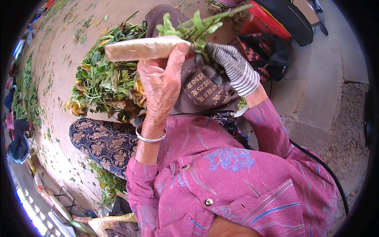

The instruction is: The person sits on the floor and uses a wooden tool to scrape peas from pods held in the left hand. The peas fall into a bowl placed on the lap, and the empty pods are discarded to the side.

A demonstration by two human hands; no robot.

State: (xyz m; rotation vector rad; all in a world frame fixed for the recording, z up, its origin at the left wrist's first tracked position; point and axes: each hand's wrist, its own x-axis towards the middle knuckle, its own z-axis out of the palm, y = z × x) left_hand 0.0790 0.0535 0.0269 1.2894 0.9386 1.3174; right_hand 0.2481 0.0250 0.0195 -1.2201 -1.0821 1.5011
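Note:
My bare left hand [161, 81], with a silver bangle on its wrist, grips a thick pale piece [139, 49] that looks like wood, perhaps a tool handle. Its far end is hidden behind my thumb and the leaves. In a grey striped glove, my right hand [229, 66] is closed on the lower part of a green bean plant stem [204, 44]. Plump green pods [167, 25] hang from that stem, just beyond my left fingers. Both hands are close together above a brown cloth [201, 89] with printed writing, spread over my lap.
A heap of bean plants [103, 74] with yellowing leaves lies left of my knees. Loose leaves litter the concrete floor [59, 124]. At the upper right are a pink-and-black woven bag [256, 50] and a red bag [269, 17]. A black cable [325, 169] passes by my right arm.

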